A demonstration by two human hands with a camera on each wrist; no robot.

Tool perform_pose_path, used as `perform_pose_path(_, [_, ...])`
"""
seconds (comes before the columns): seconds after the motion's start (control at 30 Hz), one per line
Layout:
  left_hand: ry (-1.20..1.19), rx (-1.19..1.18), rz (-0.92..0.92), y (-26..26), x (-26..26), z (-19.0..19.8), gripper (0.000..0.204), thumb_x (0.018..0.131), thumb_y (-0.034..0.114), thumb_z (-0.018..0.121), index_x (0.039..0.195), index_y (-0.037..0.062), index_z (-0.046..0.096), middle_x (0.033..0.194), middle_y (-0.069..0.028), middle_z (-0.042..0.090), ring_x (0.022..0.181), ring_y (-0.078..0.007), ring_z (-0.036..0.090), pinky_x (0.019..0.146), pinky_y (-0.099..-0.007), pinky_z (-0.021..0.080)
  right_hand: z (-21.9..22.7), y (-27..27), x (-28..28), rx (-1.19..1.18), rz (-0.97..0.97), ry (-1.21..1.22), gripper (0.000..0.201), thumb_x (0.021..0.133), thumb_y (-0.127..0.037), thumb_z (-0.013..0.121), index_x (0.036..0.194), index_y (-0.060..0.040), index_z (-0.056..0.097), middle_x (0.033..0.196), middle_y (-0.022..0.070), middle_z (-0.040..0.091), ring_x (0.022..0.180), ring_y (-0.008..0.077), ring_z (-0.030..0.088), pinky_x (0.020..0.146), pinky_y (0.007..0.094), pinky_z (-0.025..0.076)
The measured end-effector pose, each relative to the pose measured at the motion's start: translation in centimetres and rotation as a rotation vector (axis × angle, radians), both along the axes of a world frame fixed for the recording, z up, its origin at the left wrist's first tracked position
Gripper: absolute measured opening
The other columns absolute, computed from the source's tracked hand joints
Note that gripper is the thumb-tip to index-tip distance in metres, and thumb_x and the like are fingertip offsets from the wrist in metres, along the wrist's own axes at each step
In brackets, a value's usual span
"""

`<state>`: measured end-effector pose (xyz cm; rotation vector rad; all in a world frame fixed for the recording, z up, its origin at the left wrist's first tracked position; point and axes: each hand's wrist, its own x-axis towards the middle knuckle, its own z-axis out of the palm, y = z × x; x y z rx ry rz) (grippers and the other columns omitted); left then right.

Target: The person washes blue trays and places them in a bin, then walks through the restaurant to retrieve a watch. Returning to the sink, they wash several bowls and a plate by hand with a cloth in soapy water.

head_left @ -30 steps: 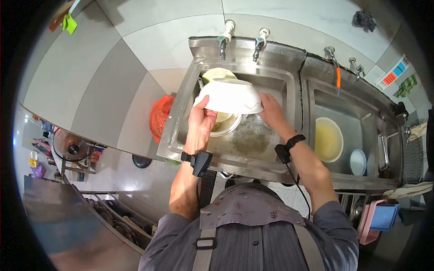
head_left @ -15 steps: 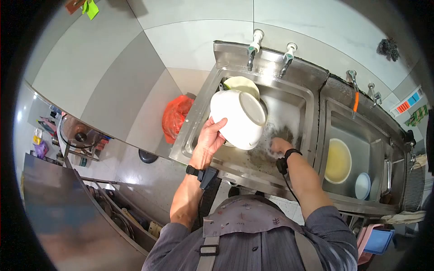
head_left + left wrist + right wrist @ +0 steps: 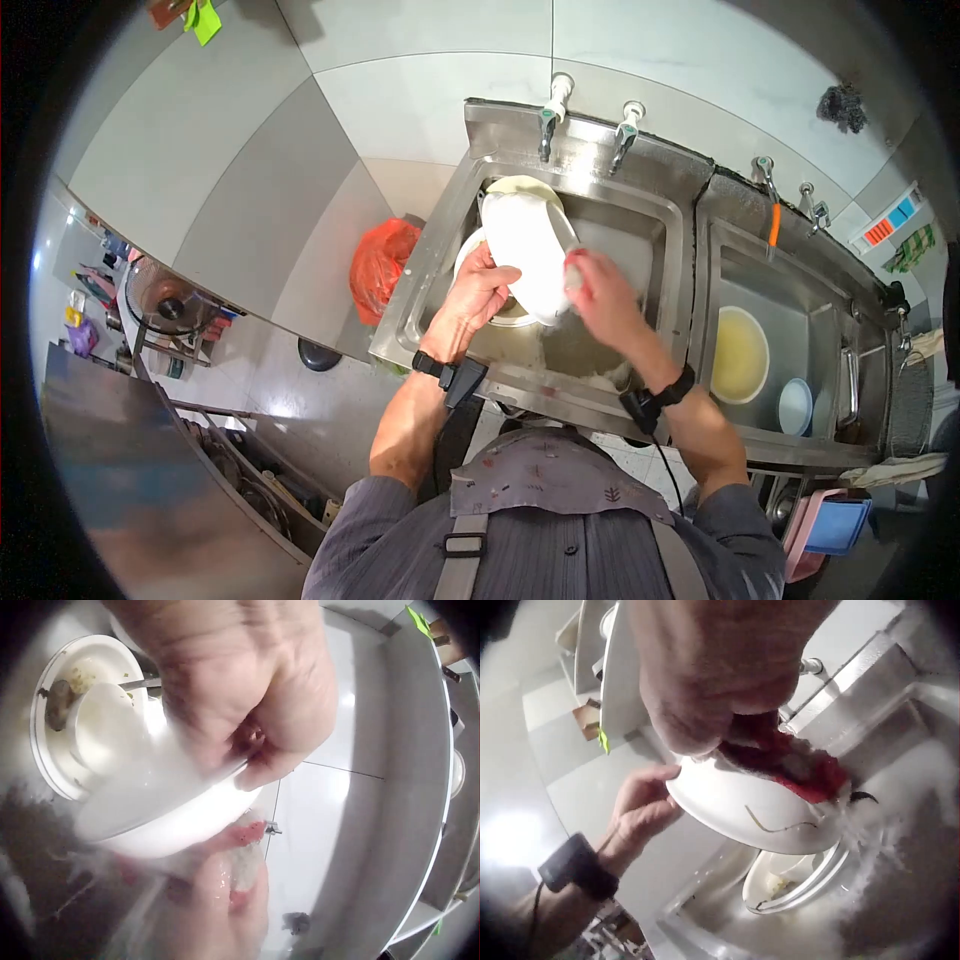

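My left hand (image 3: pixel 480 293) grips the rim of a white bowl (image 3: pixel 527 245), thumb on one face, and holds it tilted above the left sink (image 3: pixel 672 260). My right hand (image 3: pixel 608 305) clutches a wet red and whitish dishcloth (image 3: pixel 817 776) against the bowl. Blurred water or suds trail off the cloth in the right wrist view. A thin strand of food (image 3: pixel 769 823) clings to the bowl. Below it, partly hidden, are stacked white dishes (image 3: pixel 810 889) with food scraps. A small white bowl (image 3: pixel 105 731) and a spoon (image 3: pixel 60 707) lie in one dish.
Two taps (image 3: pixel 552 120) rise behind the left sink. The right sink (image 3: pixel 790 275) holds a white basin of yellowish liquid (image 3: pixel 740 355) and a pale blue bowl (image 3: pixel 795 407). A red plastic bag (image 3: pixel 383 270) sits left of the sinks.
The right hand let go of the bowl, dipped to the sink's dark water, and has come up with the dishcloth to the bowl. The left hand kept hold and turned the bowl.
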<state>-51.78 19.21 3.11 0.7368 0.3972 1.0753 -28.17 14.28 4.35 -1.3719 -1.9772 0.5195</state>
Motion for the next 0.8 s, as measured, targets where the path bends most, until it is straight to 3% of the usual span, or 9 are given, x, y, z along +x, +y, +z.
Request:
perform_pose_path(0.03, [0.007, 0.011, -0.017, -0.3, 0.3, 0.8, 0.058, 0.083, -0.021, 0.05, 0.137, -0.003, 0.055, 0.128, -0.0131, 0.069, 0.116, -0.0227, 0.069, 0.104, -0.0357, 0.054, 0.2, -0.8, -1.1, 0.37, 0.034, -0.09, 0.04, 0.087, -0.011, 0.072, 0.124, -0.0018, 0.063, 0.125, 0.0208, 0.061, 0.116, 0.0375, 0.061, 0.1, 0.0457, 0.052])
perform_pose_path(0.13, [0.035, 0.02, -0.057, -0.7, 0.4, 1.7, 0.059, 0.083, -0.021, 0.051, 0.139, -0.002, 0.055, 0.129, -0.0121, 0.068, 0.116, -0.0214, 0.068, 0.101, -0.0352, 0.055, 0.3, -1.7, -2.2, 0.422, 0.058, -0.152, 0.049, 0.085, -0.006, 0.07, 0.132, 0.0029, 0.057, 0.142, 0.0229, 0.049, 0.133, 0.041, 0.049, 0.112, 0.0489, 0.043])
perform_pose_path(0.27, [0.071, 0.083, -0.066, -1.0, 0.5, 1.4, 0.06, 0.084, -0.021, 0.05, 0.14, -0.0009, 0.054, 0.131, -0.0113, 0.067, 0.119, -0.0202, 0.066, 0.1, -0.0349, 0.055, 2.2, -1.4, -3.3, 0.61, 0.234, -0.309, 0.053, 0.086, -0.013, 0.066, 0.135, 0.0069, 0.057, 0.141, 0.0246, 0.055, 0.136, 0.0412, 0.049, 0.113, 0.0497, 0.041])
perform_pose_path(0.47, [0.154, 0.08, -0.203, -0.9, 0.0, 0.3, 0.065, 0.083, -0.017, 0.056, 0.146, 0.002, 0.051, 0.131, -0.0103, 0.067, 0.121, -0.0203, 0.065, 0.102, -0.0359, 0.054, 5.1, 3.2, -3.7, 0.676, 0.327, -0.275, 0.05, 0.092, -0.026, 0.066, 0.131, 0.0046, 0.062, 0.139, 0.0224, 0.06, 0.134, 0.0354, 0.054, 0.112, 0.0467, 0.041])
perform_pose_path(0.53, [0.198, 0.104, -0.272, -0.8, -0.3, 0.0, 0.067, 0.082, -0.016, 0.058, 0.146, 0.0017, 0.05, 0.13, -0.01, 0.068, 0.118, -0.0203, 0.067, 0.103, -0.0368, 0.053, 4.6, 5.8, -3.5, 0.602, 0.283, -0.251, 0.05, 0.092, -0.021, 0.068, 0.135, 0.0031, 0.059, 0.142, 0.0241, 0.057, 0.136, 0.0374, 0.051, 0.114, 0.0468, 0.04])
perform_pose_path(0.57, [0.182, 0.073, -0.243, -1.5, -0.1, 0.7, 0.067, 0.082, -0.016, 0.058, 0.146, 0.0017, 0.051, 0.131, -0.0098, 0.068, 0.117, -0.0202, 0.068, 0.103, -0.0369, 0.054, 5.1, 7.3, -3.1, 0.605, 0.282, -0.237, 0.041, 0.099, -0.025, 0.064, 0.13, 0.0018, 0.064, 0.137, 0.0255, 0.061, 0.125, 0.0336, 0.061, 0.108, 0.0406, 0.046])
perform_pose_path(0.6, [0.166, 0.045, -0.213, -1.9, 0.0, 1.1, 0.067, 0.081, -0.016, 0.059, 0.146, 0.0016, 0.051, 0.131, -0.0096, 0.068, 0.116, -0.0202, 0.068, 0.102, -0.037, 0.054, 5.3, 8.2, -2.6, 0.605, 0.282, -0.237, 0.041, 0.099, -0.025, 0.064, 0.13, 0.0018, 0.064, 0.137, 0.0255, 0.061, 0.125, 0.0336, 0.061, 0.108, 0.0406, 0.046])
perform_pose_path(0.67, [0.159, 0.037, -0.221, -2.0, -0.3, 0.5, 0.069, 0.081, -0.016, 0.06, 0.147, 0.0012, 0.05, 0.132, -0.0092, 0.068, 0.117, -0.0195, 0.068, 0.102, -0.0367, 0.054, 6.2, 9.3, -1.6, 0.051, 0.197, 0.061, 0.034, 0.102, -0.026, 0.059, 0.122, 0.0018, 0.067, 0.125, 0.0187, 0.069, 0.106, 0.0234, 0.067, 0.095, 0.0344, 0.052])
perform_pose_path(0.8, [0.116, 0.034, -0.2, -2.4, -0.9, 0.0, 0.071, 0.08, -0.015, 0.063, 0.147, 0.0008, 0.049, 0.133, -0.0103, 0.067, 0.118, -0.0204, 0.068, 0.103, -0.0377, 0.054, 0.0, 14.9, 3.3, -0.211, 0.205, 0.366, 0.032, 0.103, -0.031, 0.059, 0.114, -0.0026, 0.071, 0.11, 0.0074, 0.072, 0.085, 0.0139, 0.066, 0.08, 0.03, 0.053])
